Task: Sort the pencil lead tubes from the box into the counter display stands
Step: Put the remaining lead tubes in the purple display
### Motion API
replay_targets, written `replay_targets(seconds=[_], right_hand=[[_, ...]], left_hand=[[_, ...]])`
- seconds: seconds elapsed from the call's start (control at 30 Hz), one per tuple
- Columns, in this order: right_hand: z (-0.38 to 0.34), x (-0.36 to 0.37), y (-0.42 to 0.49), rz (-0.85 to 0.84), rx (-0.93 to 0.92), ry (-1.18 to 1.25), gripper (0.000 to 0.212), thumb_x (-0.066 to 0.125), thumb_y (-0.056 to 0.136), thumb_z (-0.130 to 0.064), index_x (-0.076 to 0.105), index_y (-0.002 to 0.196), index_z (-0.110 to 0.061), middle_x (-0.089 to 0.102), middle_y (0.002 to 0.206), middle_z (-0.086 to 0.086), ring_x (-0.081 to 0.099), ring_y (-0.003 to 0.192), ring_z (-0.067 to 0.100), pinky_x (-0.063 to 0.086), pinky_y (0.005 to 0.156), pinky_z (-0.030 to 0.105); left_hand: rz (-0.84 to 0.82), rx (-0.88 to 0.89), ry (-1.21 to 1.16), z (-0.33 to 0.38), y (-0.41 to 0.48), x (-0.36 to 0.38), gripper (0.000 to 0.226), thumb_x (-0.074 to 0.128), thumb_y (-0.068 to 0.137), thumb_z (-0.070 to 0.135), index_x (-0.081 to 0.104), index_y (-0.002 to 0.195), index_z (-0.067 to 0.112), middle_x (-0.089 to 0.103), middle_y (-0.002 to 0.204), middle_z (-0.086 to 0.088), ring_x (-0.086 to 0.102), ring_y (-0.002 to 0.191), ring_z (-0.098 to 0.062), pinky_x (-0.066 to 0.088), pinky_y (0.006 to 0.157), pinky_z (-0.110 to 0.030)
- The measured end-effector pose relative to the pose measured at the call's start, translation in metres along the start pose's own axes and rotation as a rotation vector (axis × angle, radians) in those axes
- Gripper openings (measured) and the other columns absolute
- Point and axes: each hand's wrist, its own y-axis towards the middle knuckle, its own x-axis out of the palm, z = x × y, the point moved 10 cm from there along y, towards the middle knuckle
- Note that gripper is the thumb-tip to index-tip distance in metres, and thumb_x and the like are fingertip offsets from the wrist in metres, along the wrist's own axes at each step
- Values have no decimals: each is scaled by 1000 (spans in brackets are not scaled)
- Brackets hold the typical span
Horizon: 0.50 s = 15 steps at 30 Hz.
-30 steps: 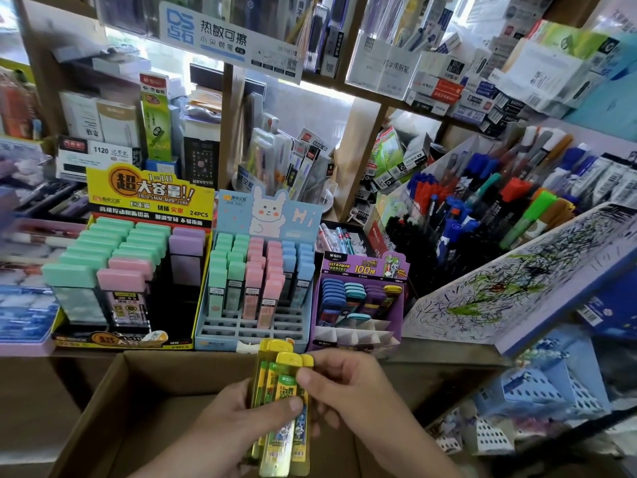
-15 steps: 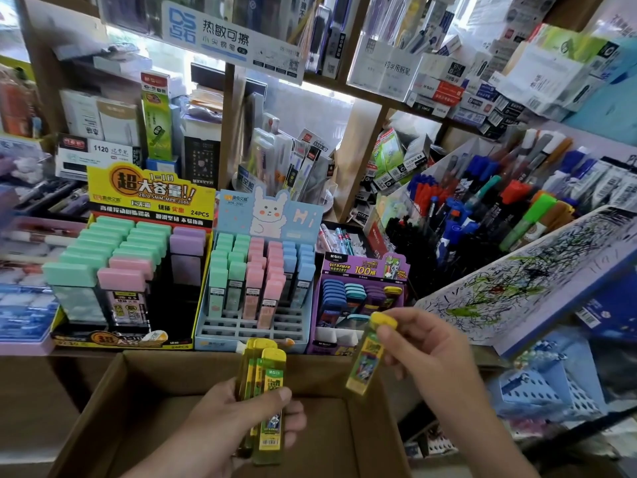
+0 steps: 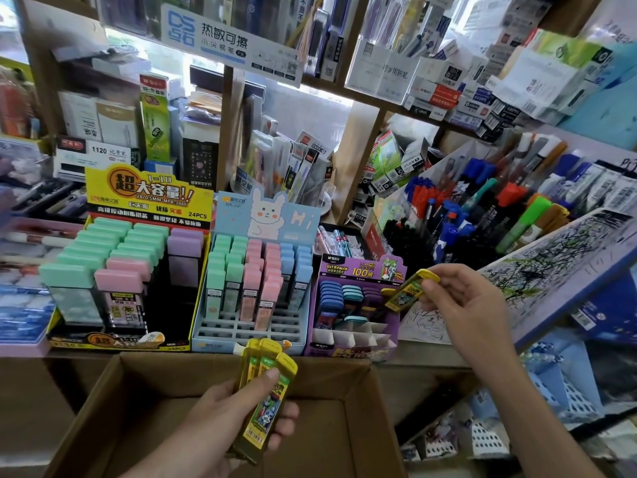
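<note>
My left hand [image 3: 238,419] grips a bundle of yellow-capped lead tubes [image 3: 265,384] upright over the open cardboard box [image 3: 113,401]. Further right, my right hand [image 3: 465,301] pinches a single yellow lead tube [image 3: 408,291], tilted, its lower end over the right side of the purple display stand [image 3: 358,339]. That stand holds dark blue, teal and purple tubes in its rear slots, and its front white dividers show no tubes.
A light blue rabbit stand [image 3: 241,326] with green, pink and blue tubes sits left of the purple one. A yellow-black stand [image 3: 120,336] with larger cases is further left. Marker pens [image 3: 482,215] and a scribbled test pad [image 3: 551,270] crowd the right.
My right hand took one yellow tube from the bundle and carried it up and right to the purple stand. My left hand stayed over the box with the rest.
</note>
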Motion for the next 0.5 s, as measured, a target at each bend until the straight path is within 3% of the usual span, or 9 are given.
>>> replay_targets(seconds=[0.2,0.37,0.5], right_hand=[[9,21,8,-71,-94,-141,24,65,97,-5,66,104,-28,73,85,-9,73,78,13,61,72,26],[16,30,9,-59,-145,-266,27,71,93,-3,65,104,-27,70,91,-3,72,79,12,63,72,37],[11,40,7,-54,-262,-442,18,79,86,-2,75,100,-15,61,97,-5,63,80,4,53,72,13]], left_hand=[[-30,-29,19,1,-3,2,51,78,77,25,69,113,-9,73,97,-35,71,61,-36,57,48,-34],[-72,-63,-10,0,-5,3,52,77,73,17,67,114,-14,71,99,-40,70,65,-38,57,48,-37],[-82,-50,-10,-2,-3,3,37,68,88,4,60,117,-17,69,96,-41,66,65,-39,56,44,-37]])
